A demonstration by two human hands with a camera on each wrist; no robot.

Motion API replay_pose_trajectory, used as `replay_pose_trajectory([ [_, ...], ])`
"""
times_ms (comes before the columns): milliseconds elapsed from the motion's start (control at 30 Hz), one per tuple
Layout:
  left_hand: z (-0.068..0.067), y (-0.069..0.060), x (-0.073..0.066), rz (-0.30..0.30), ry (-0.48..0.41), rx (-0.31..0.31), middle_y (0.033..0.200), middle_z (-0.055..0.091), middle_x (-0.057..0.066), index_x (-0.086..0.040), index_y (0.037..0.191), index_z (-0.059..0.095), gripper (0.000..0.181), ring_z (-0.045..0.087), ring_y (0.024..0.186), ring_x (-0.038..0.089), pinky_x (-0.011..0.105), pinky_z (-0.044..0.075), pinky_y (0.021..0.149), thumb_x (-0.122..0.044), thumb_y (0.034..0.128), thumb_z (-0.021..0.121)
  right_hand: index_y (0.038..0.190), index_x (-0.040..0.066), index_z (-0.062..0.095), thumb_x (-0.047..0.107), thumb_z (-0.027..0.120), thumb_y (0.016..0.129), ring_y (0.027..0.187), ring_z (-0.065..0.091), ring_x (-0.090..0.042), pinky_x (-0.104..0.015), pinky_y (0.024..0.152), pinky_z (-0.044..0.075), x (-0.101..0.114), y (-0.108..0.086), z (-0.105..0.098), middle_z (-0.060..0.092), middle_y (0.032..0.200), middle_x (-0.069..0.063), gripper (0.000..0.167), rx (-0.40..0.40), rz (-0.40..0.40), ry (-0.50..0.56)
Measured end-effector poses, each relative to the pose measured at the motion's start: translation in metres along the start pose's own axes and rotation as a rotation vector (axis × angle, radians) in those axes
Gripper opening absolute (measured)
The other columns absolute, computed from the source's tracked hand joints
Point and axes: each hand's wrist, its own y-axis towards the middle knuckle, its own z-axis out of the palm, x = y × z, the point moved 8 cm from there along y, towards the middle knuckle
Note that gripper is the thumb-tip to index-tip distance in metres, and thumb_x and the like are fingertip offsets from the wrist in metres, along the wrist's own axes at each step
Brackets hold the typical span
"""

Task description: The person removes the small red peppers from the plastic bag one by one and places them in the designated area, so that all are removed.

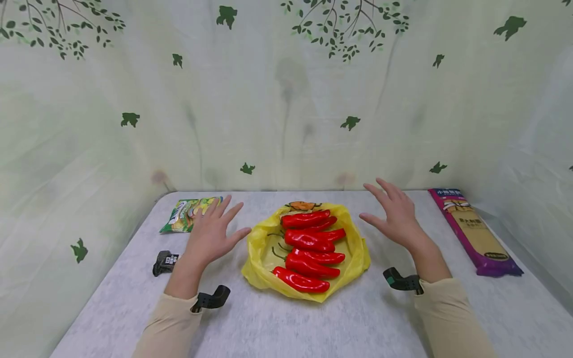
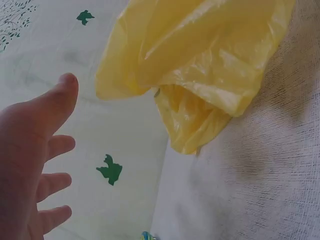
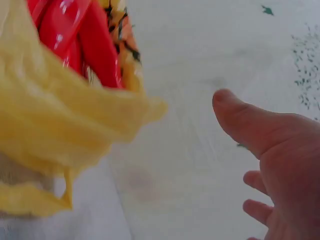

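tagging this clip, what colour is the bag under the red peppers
The bag is yellow, shown best in the head view.

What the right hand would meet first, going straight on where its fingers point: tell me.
Probably the leaf-printed backdrop sheet: in the head view, the right hand points toward it, though the depth between them is unclear.

- Peppers [image 1: 309, 242]: smooth, high-gloss surface.
- Bag [image 1: 257, 251]: thin, crinkled plastic film, slight sheen.
- Tabletop [image 1: 268, 325]: matt, rough, woven-looking texture.
- Sleeves [image 1: 452, 318]: matt cloth, lightly creased.
- Green packet [image 1: 178, 217]: plastic film, shiny from where I stand.
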Motion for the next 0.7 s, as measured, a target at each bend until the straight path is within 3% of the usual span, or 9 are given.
replay_pose_trajectory([
  [167,-0.002,0.001,-0.003,0.0,-0.106,-0.041,0.164,0.029,0.016,-0.019,0.153,0.043,0.069,0.026,0.149,0.043,0.064,0.026,0.116,-0.052,0.0946,0.061,0.15,0.02,0.044,0.024,0.074,0.09,0.145,0.028,-0.041,-0.07,0.11,0.03,0.027,0.001,-0.005,0.03,0.161,-0.016,0.067,-0.052,-0.06,0.151],
  [333,0.001,0.002,-0.008,0.013,-0.21,-0.05,0.162,0.034,0.014,-0.019,0.151,0.045,0.064,0.038,0.144,0.041,0.061,0.038,0.11,-0.046,0.0957,0.062,0.147,0.018,0.048,0.02,0.073,0.091,0.141,0.038,-0.037,-0.062,0.106,0.042,0.053,-0.003,0.004,0.039,0.156,-0.013,0.062,-0.037,-0.124,0.194],
  [700,0.009,0.003,-0.016,0.016,-0.484,-0.032,0.159,0.039,0.011,-0.018,0.149,0.047,0.056,0.036,0.147,0.036,0.059,0.035,0.113,-0.035,0.0976,0.063,0.145,0.017,0.049,0.016,0.074,0.089,0.135,0.049,-0.032,-0.055,0.101,0.05,0.095,-0.011,0.031,0.048,0.148,-0.009,0.062,0.088,-0.212,0.317],
])
